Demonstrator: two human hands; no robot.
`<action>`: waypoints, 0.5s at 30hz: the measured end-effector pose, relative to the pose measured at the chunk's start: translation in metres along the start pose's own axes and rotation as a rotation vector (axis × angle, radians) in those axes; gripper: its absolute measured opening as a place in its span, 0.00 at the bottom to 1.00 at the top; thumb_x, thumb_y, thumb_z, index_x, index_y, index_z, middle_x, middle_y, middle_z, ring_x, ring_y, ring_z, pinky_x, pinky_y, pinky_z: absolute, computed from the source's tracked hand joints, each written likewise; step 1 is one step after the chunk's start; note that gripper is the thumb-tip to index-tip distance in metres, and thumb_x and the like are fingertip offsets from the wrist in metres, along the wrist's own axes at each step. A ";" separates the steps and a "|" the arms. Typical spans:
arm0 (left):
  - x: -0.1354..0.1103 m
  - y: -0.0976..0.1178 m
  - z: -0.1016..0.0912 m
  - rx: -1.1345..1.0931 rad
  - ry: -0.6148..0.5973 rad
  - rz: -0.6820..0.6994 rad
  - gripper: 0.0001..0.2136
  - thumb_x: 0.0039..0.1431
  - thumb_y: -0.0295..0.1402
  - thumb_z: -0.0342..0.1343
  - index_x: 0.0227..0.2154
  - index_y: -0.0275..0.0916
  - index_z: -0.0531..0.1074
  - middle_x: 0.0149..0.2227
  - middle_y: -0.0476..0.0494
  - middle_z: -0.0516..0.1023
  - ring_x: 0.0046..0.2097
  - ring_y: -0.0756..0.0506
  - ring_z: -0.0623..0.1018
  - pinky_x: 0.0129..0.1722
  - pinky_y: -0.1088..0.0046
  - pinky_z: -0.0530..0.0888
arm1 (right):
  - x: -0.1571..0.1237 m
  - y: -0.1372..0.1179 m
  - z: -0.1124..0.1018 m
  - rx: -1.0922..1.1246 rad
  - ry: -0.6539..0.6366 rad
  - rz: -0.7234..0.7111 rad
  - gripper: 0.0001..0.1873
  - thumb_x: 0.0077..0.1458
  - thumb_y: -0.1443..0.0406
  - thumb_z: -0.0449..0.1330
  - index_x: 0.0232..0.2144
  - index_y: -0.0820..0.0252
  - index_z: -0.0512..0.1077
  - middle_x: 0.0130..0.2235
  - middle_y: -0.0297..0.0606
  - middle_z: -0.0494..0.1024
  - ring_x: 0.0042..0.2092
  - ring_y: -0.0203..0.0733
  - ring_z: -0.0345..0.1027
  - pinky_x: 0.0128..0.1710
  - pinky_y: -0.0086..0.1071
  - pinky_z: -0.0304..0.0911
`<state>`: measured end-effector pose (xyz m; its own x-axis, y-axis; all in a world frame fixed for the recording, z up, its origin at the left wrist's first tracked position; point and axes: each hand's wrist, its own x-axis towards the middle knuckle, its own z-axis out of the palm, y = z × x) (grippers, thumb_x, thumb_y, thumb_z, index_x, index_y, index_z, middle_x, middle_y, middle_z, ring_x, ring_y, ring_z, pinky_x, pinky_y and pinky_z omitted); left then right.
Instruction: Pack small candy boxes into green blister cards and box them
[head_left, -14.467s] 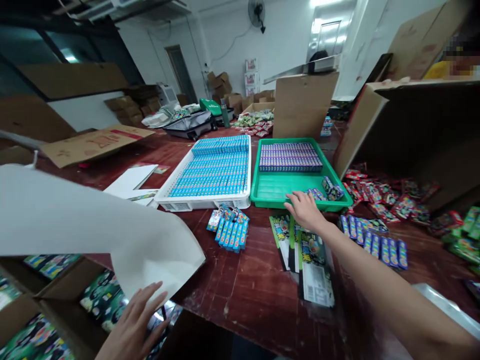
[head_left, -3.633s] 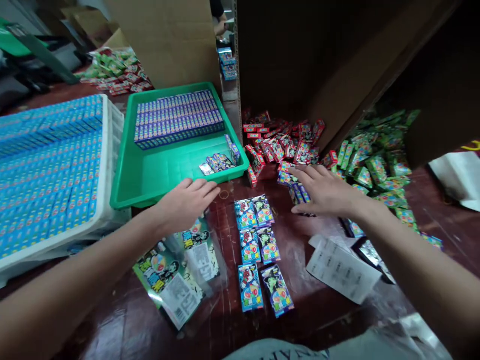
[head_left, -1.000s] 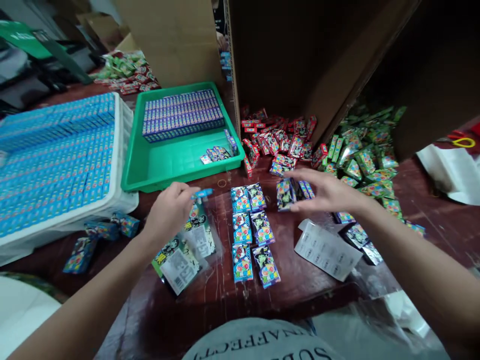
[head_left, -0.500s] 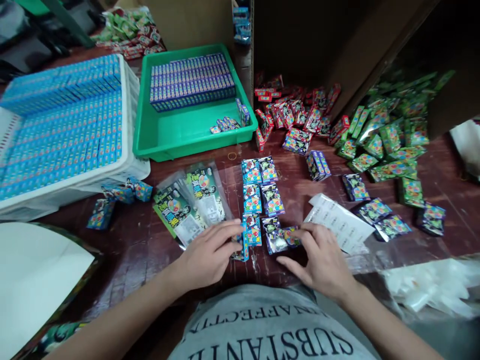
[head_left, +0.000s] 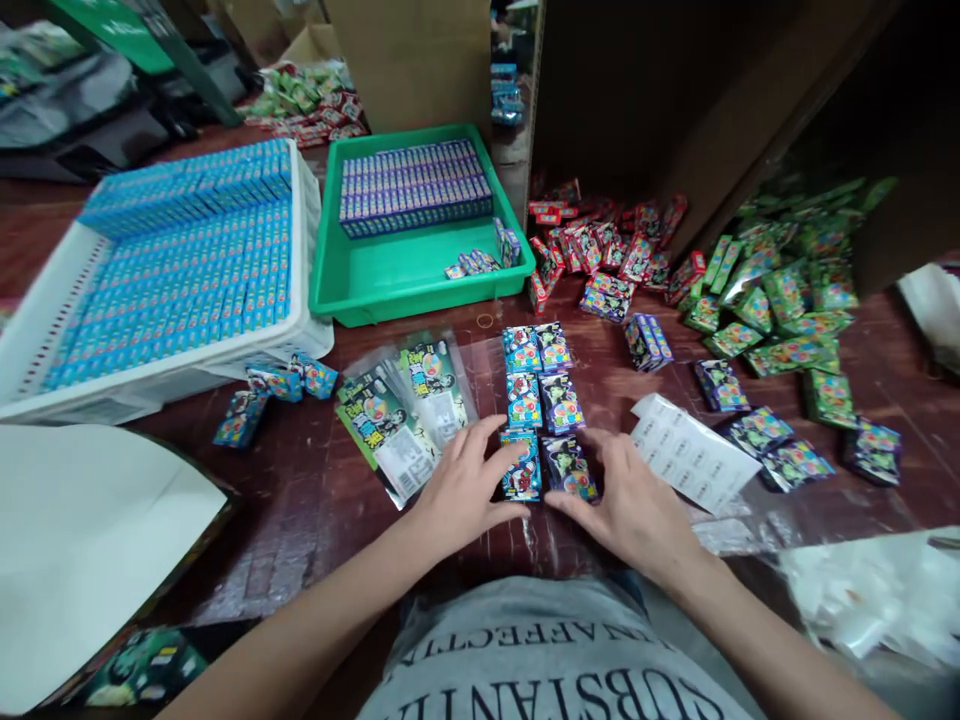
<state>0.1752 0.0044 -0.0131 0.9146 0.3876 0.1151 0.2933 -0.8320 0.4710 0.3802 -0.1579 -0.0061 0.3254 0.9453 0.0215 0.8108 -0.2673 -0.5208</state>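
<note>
The blue box (head_left: pixel 523 478) and the purple box (head_left: pixel 570 468) sit side by side on the table (head_left: pixel 300 510), the front pair of a block two across and three deep — the left hand (head_left: pixel 465 490) bends half-open fingers over the blue box and the right hand (head_left: pixel 641 510) spans the purple box between half-open thumb and fingers, though whether either grips firmly cannot be told. The layout looks nearly complete, every place in its rows filled, while loose blue boxes (head_left: pixel 240 418) and loose purple boxes (head_left: pixel 796 462) lie outside it — farther out than the flat bags (head_left: pixel 382 430) and the printed sheet (head_left: pixel 694 450).
</note>
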 end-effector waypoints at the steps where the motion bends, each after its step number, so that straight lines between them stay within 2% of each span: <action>1: 0.001 -0.002 0.002 -0.006 0.011 -0.004 0.33 0.53 0.46 0.69 0.61 0.46 0.65 0.64 0.32 0.62 0.63 0.30 0.67 0.60 0.44 0.70 | -0.001 0.003 -0.001 -0.019 -0.024 -0.068 0.41 0.56 0.43 0.64 0.61 0.59 0.60 0.52 0.53 0.72 0.52 0.63 0.72 0.47 0.56 0.72; 4: 0.005 -0.008 0.010 -0.083 0.021 0.009 0.32 0.57 0.42 0.67 0.63 0.49 0.63 0.62 0.34 0.62 0.61 0.33 0.71 0.58 0.48 0.75 | 0.000 0.017 -0.001 -0.047 -0.089 -0.239 0.35 0.57 0.49 0.66 0.61 0.54 0.62 0.52 0.49 0.73 0.53 0.60 0.71 0.50 0.56 0.71; 8: 0.017 -0.011 0.021 -0.162 0.062 -0.025 0.31 0.58 0.37 0.67 0.63 0.49 0.62 0.65 0.34 0.59 0.61 0.35 0.73 0.60 0.49 0.75 | 0.016 0.026 0.009 -0.047 -0.026 -0.214 0.26 0.60 0.53 0.64 0.57 0.53 0.65 0.49 0.47 0.74 0.50 0.59 0.72 0.48 0.55 0.72; 11: 0.022 -0.004 0.023 -0.163 0.083 -0.075 0.31 0.60 0.34 0.66 0.63 0.48 0.61 0.65 0.33 0.59 0.64 0.33 0.69 0.61 0.50 0.73 | 0.025 0.023 0.011 -0.027 -0.036 -0.237 0.28 0.58 0.50 0.66 0.55 0.53 0.66 0.47 0.47 0.74 0.49 0.58 0.72 0.47 0.54 0.73; 13: 0.021 0.001 0.020 -0.147 0.072 -0.082 0.34 0.57 0.39 0.68 0.64 0.45 0.61 0.65 0.31 0.59 0.65 0.32 0.68 0.61 0.50 0.74 | 0.029 0.026 0.001 -0.029 -0.030 -0.292 0.33 0.54 0.47 0.67 0.56 0.53 0.65 0.50 0.49 0.74 0.51 0.60 0.72 0.48 0.56 0.72; 15: 0.018 -0.002 0.009 -0.110 0.082 -0.056 0.42 0.50 0.52 0.69 0.64 0.43 0.60 0.66 0.28 0.59 0.65 0.30 0.68 0.60 0.49 0.73 | 0.042 0.044 -0.017 -0.047 0.056 -0.349 0.38 0.51 0.46 0.69 0.58 0.54 0.65 0.52 0.54 0.73 0.53 0.64 0.70 0.50 0.60 0.70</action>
<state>0.1938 0.0097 -0.0204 0.8703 0.4675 0.1551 0.3072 -0.7614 0.5710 0.4381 -0.1330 -0.0133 0.0499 0.9699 0.2383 0.8987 0.0605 -0.4344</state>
